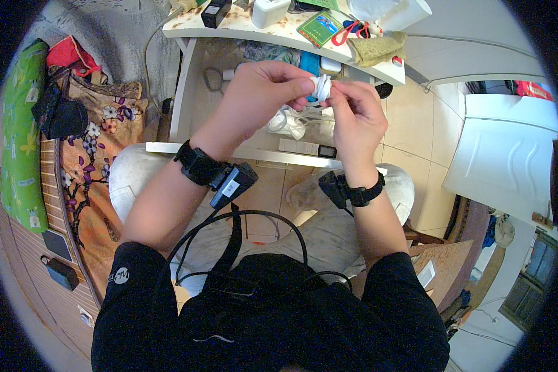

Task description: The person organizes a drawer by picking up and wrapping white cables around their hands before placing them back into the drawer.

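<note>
Above an open drawer (223, 118), my two hands meet at a small wound white bundle (323, 87), perhaps a cable or cord. My left hand (272, 86) pinches its left side between thumb and fingers. From the right, the thumb and fingertips of my right hand (359, 109) grip the other side. Below them in the drawer lie a white coiled cable (288, 124) and a narrow white box (298, 146) near the front panel. A blue item (309, 63) and clear plastic bags sit farther back, partly hidden by my hands.
On the desktop (186, 30) are a green booklet (320, 29), red-handled scissors (342, 36), an olive cloth (376, 49), a white container (269, 13) and a black box (215, 13). A bed with a floral blanket (93, 153) stands left. Black cables (260, 212) cross my lap.
</note>
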